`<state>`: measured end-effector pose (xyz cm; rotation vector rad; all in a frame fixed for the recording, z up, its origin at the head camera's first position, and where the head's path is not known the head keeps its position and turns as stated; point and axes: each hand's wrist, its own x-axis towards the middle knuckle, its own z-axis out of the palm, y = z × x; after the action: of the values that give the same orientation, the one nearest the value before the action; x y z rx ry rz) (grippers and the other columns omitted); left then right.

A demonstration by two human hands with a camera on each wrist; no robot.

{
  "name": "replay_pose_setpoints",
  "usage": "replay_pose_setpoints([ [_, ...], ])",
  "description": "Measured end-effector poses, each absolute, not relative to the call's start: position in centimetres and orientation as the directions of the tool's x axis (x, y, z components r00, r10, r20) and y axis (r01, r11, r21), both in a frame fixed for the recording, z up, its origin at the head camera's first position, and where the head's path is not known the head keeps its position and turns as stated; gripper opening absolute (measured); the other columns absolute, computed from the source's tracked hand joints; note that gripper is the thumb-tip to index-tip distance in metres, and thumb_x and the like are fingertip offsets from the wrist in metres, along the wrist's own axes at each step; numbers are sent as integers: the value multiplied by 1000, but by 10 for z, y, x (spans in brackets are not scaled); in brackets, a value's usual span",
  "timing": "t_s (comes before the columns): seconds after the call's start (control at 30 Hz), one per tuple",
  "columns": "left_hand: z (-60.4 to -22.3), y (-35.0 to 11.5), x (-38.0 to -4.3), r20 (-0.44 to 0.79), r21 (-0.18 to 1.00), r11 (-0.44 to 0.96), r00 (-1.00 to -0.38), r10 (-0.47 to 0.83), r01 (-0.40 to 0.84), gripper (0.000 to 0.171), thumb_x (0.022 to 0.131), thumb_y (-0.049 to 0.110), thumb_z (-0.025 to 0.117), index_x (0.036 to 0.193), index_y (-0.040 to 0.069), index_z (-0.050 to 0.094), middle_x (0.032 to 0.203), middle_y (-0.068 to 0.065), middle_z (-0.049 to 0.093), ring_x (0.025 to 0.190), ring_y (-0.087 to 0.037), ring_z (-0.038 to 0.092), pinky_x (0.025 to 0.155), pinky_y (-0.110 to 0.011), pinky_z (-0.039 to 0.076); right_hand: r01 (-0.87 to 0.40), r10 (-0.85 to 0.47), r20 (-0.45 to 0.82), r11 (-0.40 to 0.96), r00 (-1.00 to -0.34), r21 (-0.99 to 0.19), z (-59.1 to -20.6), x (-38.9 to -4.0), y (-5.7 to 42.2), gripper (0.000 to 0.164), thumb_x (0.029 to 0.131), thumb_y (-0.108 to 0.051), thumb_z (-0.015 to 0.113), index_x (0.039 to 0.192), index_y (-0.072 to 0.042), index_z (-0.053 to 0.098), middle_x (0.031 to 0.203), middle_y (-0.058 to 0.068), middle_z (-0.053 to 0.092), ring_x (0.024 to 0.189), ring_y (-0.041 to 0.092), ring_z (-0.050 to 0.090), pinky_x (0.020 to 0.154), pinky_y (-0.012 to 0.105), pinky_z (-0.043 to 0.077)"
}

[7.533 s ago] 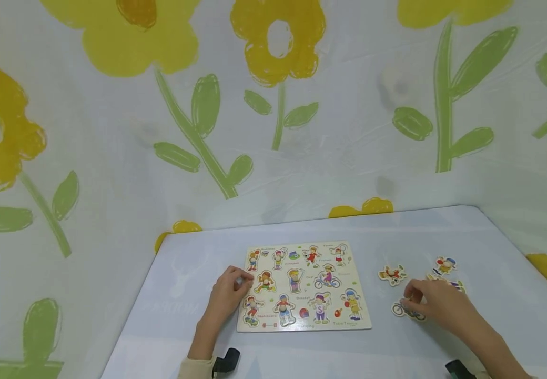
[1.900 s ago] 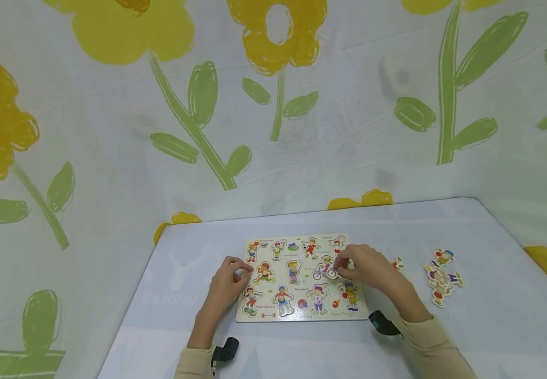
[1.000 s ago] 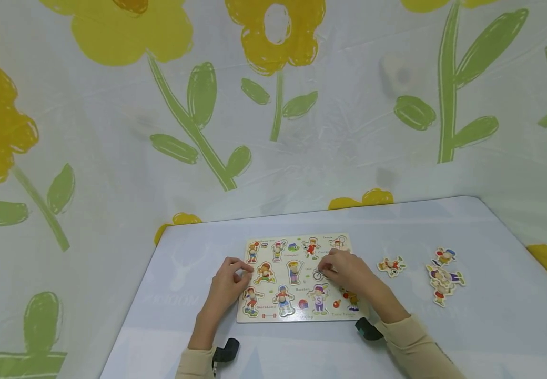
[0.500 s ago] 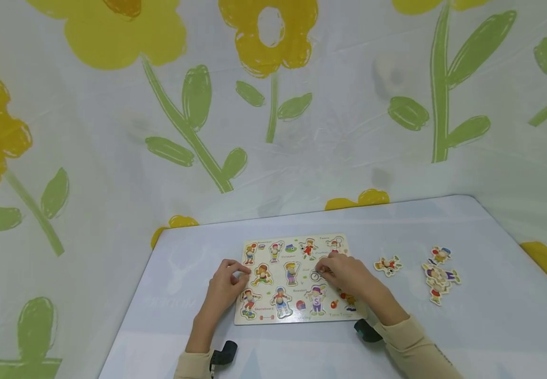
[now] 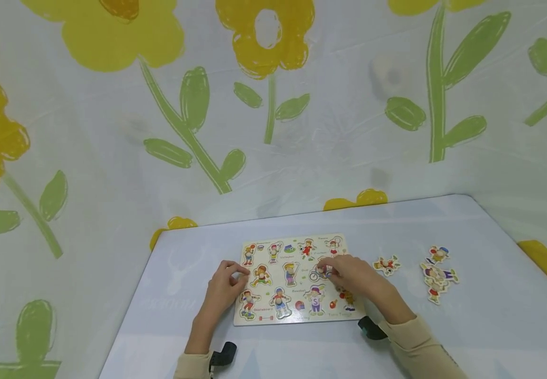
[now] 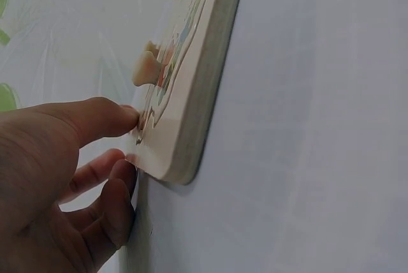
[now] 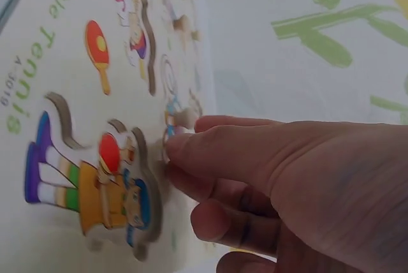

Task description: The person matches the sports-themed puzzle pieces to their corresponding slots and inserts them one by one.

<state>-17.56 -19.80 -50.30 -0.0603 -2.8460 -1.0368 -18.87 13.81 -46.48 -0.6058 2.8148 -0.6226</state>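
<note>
A wooden knob puzzle board (image 5: 325,318) with sports figures lies on the table. My left hand (image 5: 223,287) holds its left edge; in the left wrist view the thumb (image 6: 121,120) presses the top face, fingers curled beside the edge. My right hand (image 5: 356,276) pinches the bicycle puzzle piece (image 5: 315,275) over the cycling picture on the board's right side. The hand hides part of that piece. In the right wrist view, the table tennis figure (image 7: 108,203) shows as a recess near the fingers.
A loose footballer piece (image 5: 387,265) lies right of the board. Farther right, a cluster of loose pieces (image 5: 436,279) overlaps, with a piece in a blue cap (image 5: 438,254) above it. A flower-patterned cloth (image 5: 340,147) stands behind the table.
My right hand has brought the bicycle piece from the table's right side left onto the board. Lately it has shifted slightly there, showing more of the bicycle. The left hand stays at the board's edge.
</note>
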Motion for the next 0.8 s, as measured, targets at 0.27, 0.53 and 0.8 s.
replay_pose_setpoints([
  [0.27, -503, -199, -176, 105, 639, 766, -994, -1, 67, 9, 88, 18, 72, 96, 20, 73, 118, -3, 58, 68, -9, 49, 56, -21, 40, -234, -333, -166, 870, -928, -435, -455, -190, 156, 32, 87, -13, 71, 119, -19, 68, 79, -5, 58, 70, 14, 50, 61, 29, 40],
  [0.53, -504, -198, -176, 123, 632, 771, -992, 3, 80, 9, 88, 17, 72, 96, 19, 73, 118, -4, 58, 68, -9, 49, 57, -20, 40, -209, -329, -197, 863, -923, -461, -448, -195, 180, 29, 85, -14, 74, 114, -18, 70, 89, 0, 63, 80, 17, 52, 68, 31, 44],
  [0.8, -505, -198, -176, 130, 638, 766, -992, -2, 82, 9, 87, 16, 72, 96, 19, 73, 117, -4, 58, 68, -9, 49, 56, -20, 40, -179, -327, -253, 864, -910, -470, -447, -197, 200, 30, 84, -13, 74, 114, -17, 70, 94, 2, 65, 86, 20, 53, 71, 32, 47],
])
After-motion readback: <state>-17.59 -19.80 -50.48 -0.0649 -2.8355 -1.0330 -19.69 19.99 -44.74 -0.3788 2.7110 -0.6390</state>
